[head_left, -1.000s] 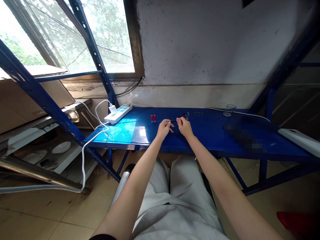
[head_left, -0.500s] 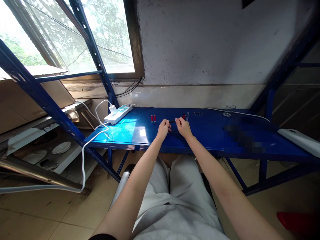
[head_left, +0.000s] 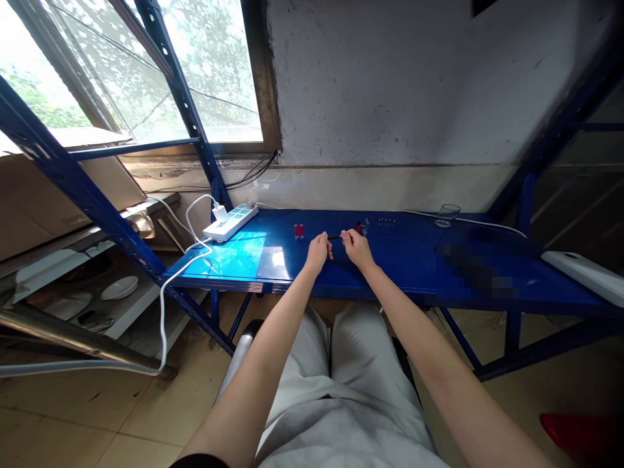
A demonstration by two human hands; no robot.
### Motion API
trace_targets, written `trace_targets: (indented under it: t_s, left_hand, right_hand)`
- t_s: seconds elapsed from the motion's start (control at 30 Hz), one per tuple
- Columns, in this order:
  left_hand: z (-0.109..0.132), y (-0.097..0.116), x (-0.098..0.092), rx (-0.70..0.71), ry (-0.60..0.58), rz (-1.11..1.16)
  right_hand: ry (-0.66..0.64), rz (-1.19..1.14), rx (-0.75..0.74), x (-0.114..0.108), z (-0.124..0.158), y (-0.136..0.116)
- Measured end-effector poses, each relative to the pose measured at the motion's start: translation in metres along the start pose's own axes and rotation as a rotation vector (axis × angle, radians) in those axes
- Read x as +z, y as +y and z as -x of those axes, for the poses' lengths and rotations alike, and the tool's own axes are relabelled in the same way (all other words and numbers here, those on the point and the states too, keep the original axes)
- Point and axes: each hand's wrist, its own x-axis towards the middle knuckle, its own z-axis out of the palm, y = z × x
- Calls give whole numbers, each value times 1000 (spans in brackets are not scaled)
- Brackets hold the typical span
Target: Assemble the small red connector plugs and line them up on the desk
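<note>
Just over the front half of the blue table, my left hand (head_left: 318, 253) and my right hand (head_left: 357, 248) face each other, both with fingers closed. Between them runs a thin black rod-shaped piece (head_left: 333, 236), pinched at either end. It looks paler close to my right fingers; its exact kind is too small to tell. Left of my hands stand two small red cylinders (head_left: 299, 231) with pale lower ends. Behind my right hand are a few small red, dark and clear pieces (head_left: 365, 227), partly hidden. Farther right, several tiny metallic-looking pieces (head_left: 387, 221) form a row.
On the blue table (head_left: 409, 260), a white power strip (head_left: 230, 222) with a plugged-in cable lies at the left. A clear glass (head_left: 447, 215) stands at the back right. A white device (head_left: 585, 273) rests at the right end. Blue posts (head_left: 180, 84) frame the table.
My hands stay nearly in place, still on the black piece. A paler section shows beside my right fingers now, and my left fingers have shifted slightly.
</note>
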Motion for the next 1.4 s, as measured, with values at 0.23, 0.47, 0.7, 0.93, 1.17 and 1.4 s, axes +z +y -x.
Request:
trace_targets:
  t_s: [0.23, 0.47, 0.7, 0.93, 1.17, 1.4]
  left_hand:
    - [2, 2, -1, -46, -12, -6]
    - [2, 2, -2, 6, 6, -48]
    - [1, 0, -3, 39, 32, -63]
    - [0, -1, -3, -12, 26, 6]
    - [1, -1, -4, 1, 29, 9]
    - [2, -2, -2, 166, -18, -80]
  right_hand:
    - [3, -22, 11, -1, 0, 0]
    - [-24, -70, 22, -3, 0, 4]
    - [-31, -90, -15, -2, -1, 4]
    - [-26, -91, -23, -3, -1, 1]
    - [-40, -109, -2, -3, 0, 2]
    - [27, -116, 31, -5, 0, 5]
